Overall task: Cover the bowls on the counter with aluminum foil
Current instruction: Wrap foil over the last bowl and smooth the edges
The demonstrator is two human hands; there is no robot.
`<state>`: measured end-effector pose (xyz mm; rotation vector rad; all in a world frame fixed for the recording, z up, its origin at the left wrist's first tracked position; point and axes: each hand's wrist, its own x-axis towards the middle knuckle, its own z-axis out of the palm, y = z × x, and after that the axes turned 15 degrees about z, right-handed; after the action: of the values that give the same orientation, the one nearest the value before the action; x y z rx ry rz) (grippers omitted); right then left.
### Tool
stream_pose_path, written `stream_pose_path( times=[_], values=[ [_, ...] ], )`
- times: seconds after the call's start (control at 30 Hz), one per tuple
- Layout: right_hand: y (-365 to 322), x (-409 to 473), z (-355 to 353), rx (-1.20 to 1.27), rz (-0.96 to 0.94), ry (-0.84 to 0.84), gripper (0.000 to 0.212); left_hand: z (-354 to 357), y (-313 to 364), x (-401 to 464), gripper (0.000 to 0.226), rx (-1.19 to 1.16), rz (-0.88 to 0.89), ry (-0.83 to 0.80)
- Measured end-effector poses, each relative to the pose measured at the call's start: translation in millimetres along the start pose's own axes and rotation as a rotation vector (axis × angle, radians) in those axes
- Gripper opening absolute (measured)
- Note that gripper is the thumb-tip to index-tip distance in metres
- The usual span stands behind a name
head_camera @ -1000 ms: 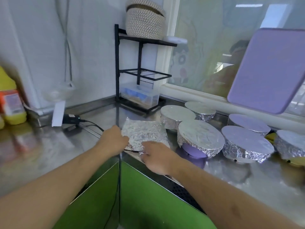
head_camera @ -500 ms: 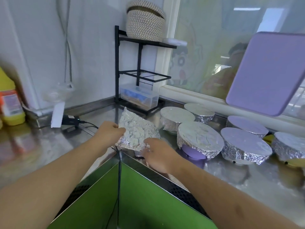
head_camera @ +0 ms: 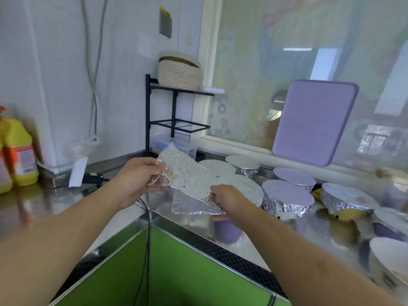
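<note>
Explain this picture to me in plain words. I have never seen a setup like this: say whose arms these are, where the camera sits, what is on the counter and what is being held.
There is no machine here. The arms belong to a person, and the single camera is worn on that person's head, looking forward and down, so you see the scene from that person's viewpoint.

The left hand and the right hand each pinch an end of a crinkled sheet of aluminum foil, lifted above the steel counter.

On the counter stand several bowls already wrapped in foil, such as this covered bowl. At the lower right an uncovered bowl still shows its open rim. A purple board leans against the window, and a yellow bottle stands far left.
</note>
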<state>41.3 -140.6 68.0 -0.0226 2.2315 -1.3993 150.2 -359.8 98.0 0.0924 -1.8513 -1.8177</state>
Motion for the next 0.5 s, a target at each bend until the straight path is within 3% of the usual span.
stream_pose_path(
  times=[0.07,0.13,0.4,0.5],
  values=[
    [4,-13,-20,0.236,0.005,-0.023,0.008,18,14,-9,0.012,-0.001,0.037,-0.045],
    [9,-26,-47,0.344,-0.052,0.072,0.009,38,23,-16,0.014,0.005,0.043,-0.081],
    [57,-88,-178,0.371,-0.131,0.502,0.002,170,25,-37,0.003,0.016,-0.032,-0.220],
    [90,-100,-229,0.311,-0.127,0.692,0.025,232,19,-48,0.008,0.011,-0.031,-0.299]
  ],
)
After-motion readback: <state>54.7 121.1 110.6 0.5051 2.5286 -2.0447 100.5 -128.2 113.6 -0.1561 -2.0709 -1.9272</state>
